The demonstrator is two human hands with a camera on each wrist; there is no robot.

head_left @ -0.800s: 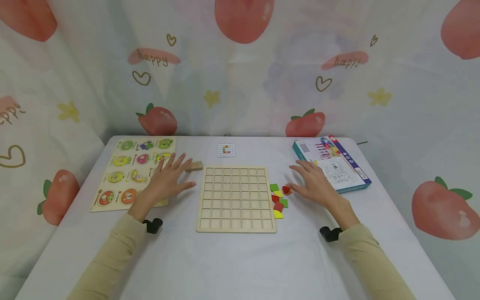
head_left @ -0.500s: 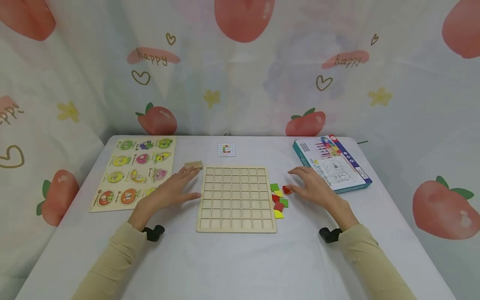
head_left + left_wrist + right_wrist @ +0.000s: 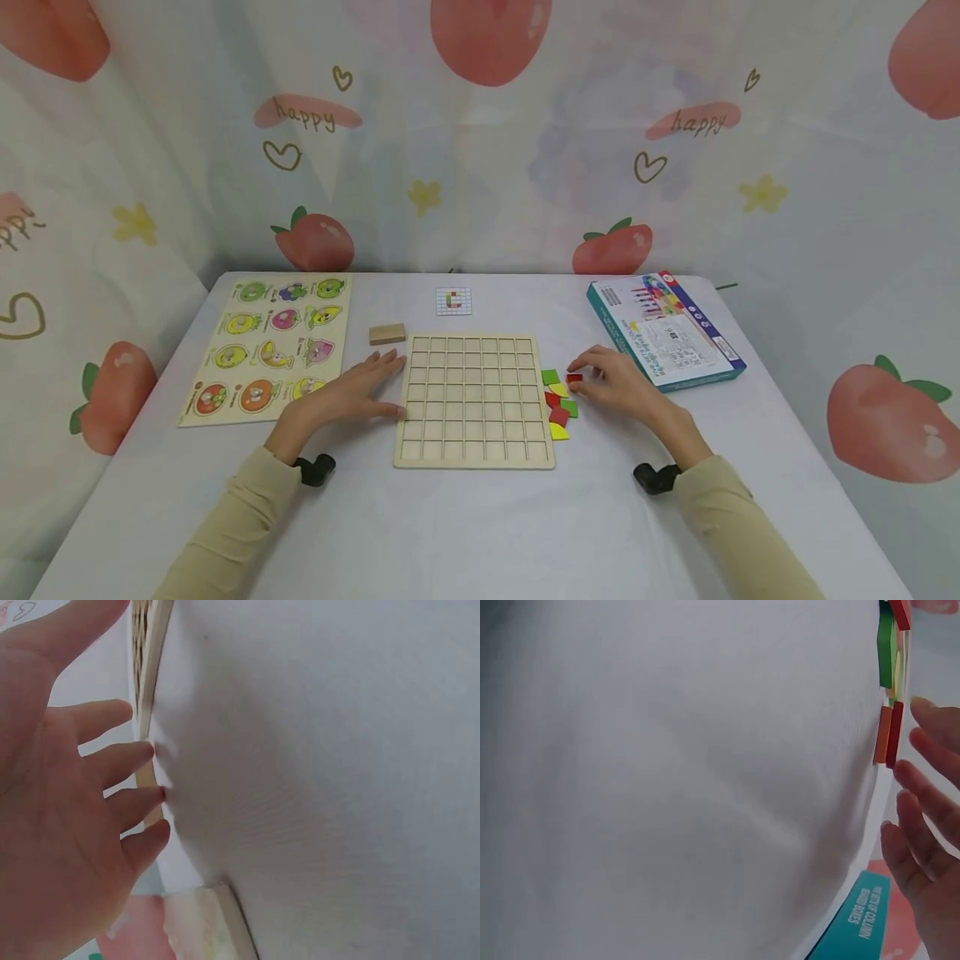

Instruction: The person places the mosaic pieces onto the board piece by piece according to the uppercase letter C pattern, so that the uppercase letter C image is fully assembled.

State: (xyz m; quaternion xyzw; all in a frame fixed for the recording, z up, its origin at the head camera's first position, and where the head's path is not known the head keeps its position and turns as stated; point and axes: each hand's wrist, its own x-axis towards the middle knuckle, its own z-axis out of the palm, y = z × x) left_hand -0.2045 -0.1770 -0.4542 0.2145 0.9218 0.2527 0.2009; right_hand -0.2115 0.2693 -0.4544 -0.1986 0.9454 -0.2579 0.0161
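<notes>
My left hand (image 3: 347, 392) lies beside the left edge of a wooden grid board (image 3: 474, 458), its fingers extended and the fingertips at the rim. The left wrist view shows the same fingers spread against the board's edge. On the other side, my right hand (image 3: 618, 382) has thumb and forefinger at opposite sides of a small red piece (image 3: 574, 378), pinching it. In the right wrist view an orange piece (image 3: 883, 735) lies against that red piece. Several green, yellow and red flat pieces, among them a green square (image 3: 569, 408), lie along the board's right edge.
A fruit-picture board (image 3: 243, 340) lies at left, near a small wooden block (image 3: 387, 334). A pattern card (image 3: 453, 301) is behind the grid board. At the back right is a teal-edged box (image 3: 667, 333). A printed curtain hangs behind the table.
My left hand has come down from over the fruit-picture board to the grid board's left edge. My right thumb and fingers have drawn together around the red piece, which has turned slightly.
</notes>
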